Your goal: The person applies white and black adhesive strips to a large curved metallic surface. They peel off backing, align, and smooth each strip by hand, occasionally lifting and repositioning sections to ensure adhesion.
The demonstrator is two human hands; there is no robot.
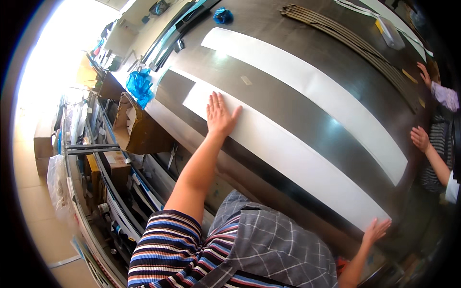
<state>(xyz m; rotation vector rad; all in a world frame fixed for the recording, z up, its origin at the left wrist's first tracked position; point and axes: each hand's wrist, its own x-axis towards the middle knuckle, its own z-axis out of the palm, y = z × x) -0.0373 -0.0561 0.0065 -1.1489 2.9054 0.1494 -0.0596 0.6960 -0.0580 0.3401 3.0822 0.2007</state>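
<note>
Stretching across a dark, glossy table [273, 98], a long white strip [283, 151] is lying flat beneath a person's two hands, its matte face smooth and its edges straight to gently bowed in the wide view. Its long axis is running diagonally, one end pointing toward the upper left and the other toward the lower right. Near the upper-left end, the left hand [221, 115] is resting palm down, thumb splayed wide and fingers slightly parted. The right hand [376, 231] is fanning its fingers at the lower-right end; how firmly it is pressing, one cannot tell. Beyond, a second white strip [312, 84] is curving almost alongside, well apart from the first. Between them a small pale label [246, 80] is sitting on the table, any writing too small to read. Farther out, slim brown rods [350, 45] are lying bundled, while crumpled, shiny blue plastic [139, 88] is hanging above an open cardboard box [137, 129]. At far right, a co-worker's hand [420, 139] is hovering by the table's edge.
</note>
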